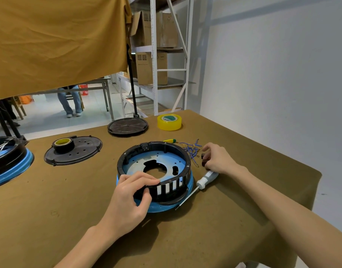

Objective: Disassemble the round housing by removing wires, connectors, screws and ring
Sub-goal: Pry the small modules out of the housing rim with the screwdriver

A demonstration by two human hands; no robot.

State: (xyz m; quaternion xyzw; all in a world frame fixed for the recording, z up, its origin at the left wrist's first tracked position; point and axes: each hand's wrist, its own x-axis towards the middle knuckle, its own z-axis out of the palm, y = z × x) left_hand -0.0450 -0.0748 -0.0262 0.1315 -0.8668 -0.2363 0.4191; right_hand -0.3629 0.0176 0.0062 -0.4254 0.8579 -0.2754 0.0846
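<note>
Presently: round housing, stiff, light plastic shell; left hand grips its near slotted wall, the best hold. Right hand, right of housing, pinches a dark connector.

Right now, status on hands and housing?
Left hand grips round housing rim. Right hand holds small dark connector beside loose wires. Screwdriver lies against housing's right side.

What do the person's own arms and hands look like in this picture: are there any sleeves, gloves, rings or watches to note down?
Both arms are bare along all that shows, with no sleeves in view. The left hand and right hand wear no gloves. No watch or band shows on either wrist, and no ring shows on the fingers that can be seen. The fingernails look short and unpainted.
</note>
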